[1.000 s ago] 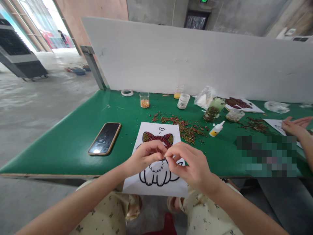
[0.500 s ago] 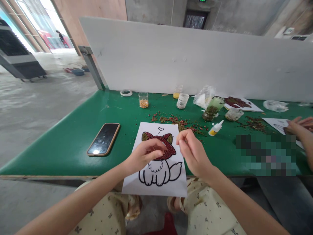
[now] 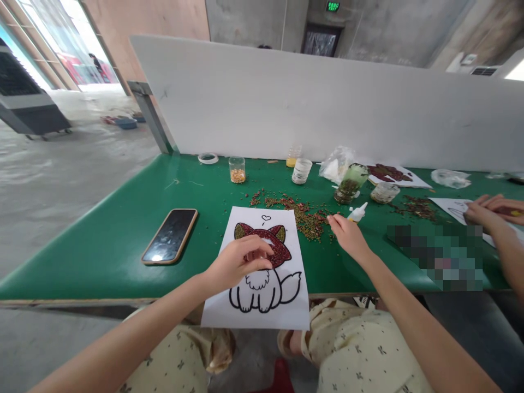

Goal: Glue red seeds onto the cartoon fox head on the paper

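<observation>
One green worktop (image 3: pixel 110 240) carries everything before you, and your paper sheet (image 3: pixel 219 316) lies at its near side, the bottom edge sticking out past the rim toward your knees. On that sheet the outlined fox (image 3: pixel 275 284) looks, as I judge it, less than half covered: the head (image 3: pixel 282 254) is filled with dark red, seed-like pieces and the ears (image 3: pixel 280 233) have green centres, while everything below, the tail (image 3: pixel 290 288) included, is bare white inside black lines. Your fingers hide part of the head, so whether it is complete can't be told. Beyond the sheet's upper right corner spreads a loose scatter of red and green seeds (image 3: pixel 309 222), none of them placed on the bare parts. Your left hand (image 3: pixel 234 262) is curled over the fox's head, thumb apart from the fingers; I cannot tell whether it cups anything. Your right hand (image 3: pixel 350 237) is at the right fringe of the seeds, fingertips bunched together; whether they pinch one is too small to see. Just beyond it, partly hidden, is your white glue bottle (image 3: pixel 359 210). Smallest, the heart (image 3: pixel 266 218) above the ears is outline only.
</observation>
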`<action>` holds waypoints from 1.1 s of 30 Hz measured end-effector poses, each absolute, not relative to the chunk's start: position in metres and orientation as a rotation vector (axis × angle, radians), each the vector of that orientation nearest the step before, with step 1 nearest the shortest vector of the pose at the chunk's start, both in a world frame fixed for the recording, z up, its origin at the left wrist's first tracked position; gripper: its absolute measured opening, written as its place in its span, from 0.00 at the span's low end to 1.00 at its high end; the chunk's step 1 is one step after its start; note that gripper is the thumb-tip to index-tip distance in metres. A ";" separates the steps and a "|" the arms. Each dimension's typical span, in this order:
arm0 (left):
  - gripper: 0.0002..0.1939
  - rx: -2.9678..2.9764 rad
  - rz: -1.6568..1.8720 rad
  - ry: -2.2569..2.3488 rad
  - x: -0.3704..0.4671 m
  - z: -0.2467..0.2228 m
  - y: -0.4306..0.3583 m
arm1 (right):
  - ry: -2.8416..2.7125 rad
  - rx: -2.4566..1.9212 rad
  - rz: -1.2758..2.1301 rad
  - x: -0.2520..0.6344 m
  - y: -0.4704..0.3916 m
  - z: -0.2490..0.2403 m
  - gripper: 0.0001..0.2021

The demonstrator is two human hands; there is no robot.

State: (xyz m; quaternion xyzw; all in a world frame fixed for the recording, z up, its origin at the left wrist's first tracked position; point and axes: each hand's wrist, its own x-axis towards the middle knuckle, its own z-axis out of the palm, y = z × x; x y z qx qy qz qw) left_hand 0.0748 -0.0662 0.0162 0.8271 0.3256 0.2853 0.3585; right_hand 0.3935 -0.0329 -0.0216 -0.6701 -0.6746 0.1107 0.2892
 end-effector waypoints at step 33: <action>0.07 2.451 0.652 0.846 0.077 0.010 -0.065 | -1.750 -1.845 0.306 0.410 -0.040 -0.025 0.08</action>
